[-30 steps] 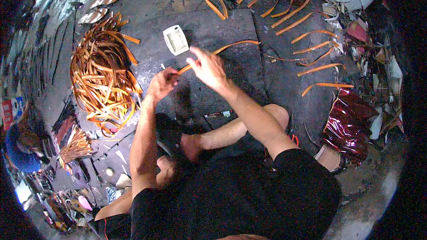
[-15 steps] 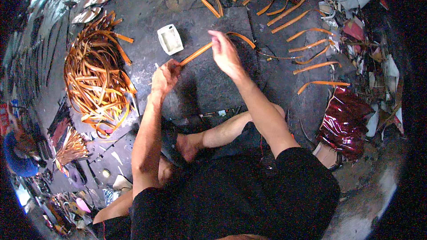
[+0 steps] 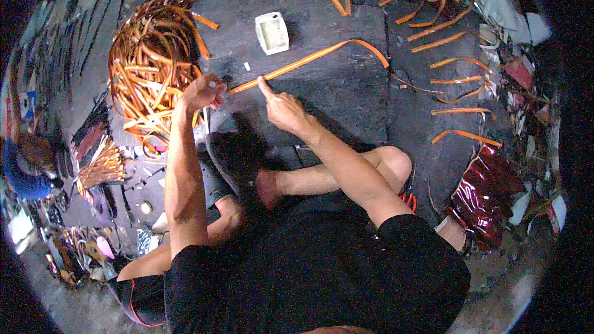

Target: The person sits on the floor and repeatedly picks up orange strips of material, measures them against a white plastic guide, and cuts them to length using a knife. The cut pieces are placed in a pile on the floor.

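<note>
A long orange strap [image 3: 307, 60] lies across the dark board, its far end bending down to the right. My right hand [image 3: 286, 111] touches it from above with an outstretched index finger, the other fingers curled loosely and holding nothing. My left hand [image 3: 206, 91] is closed beside the strap's left end, its fingers curled around something small that I cannot make out. Beyond the strap stands a small white tray [image 3: 285, 42] with pale contents. A tiny white piece [image 3: 247, 67] lies between tray and strap. To the left of my left hand is a tangled heap of orange-brown straps [image 3: 148, 68].
Several separate straps [image 3: 456, 80] lie in a row at the right. Shiny dark red sheeting [image 3: 486, 192] and scraps border that side. A bundle of thin strips [image 3: 102, 164] sits at the left, near another person [image 3: 28, 167]. My bent leg [image 3: 315, 180] lies before the board.
The strap, raised between my hands before, now lies along the board. My right hand has come down and nearer, its finger on the strap. My view has shifted left.
</note>
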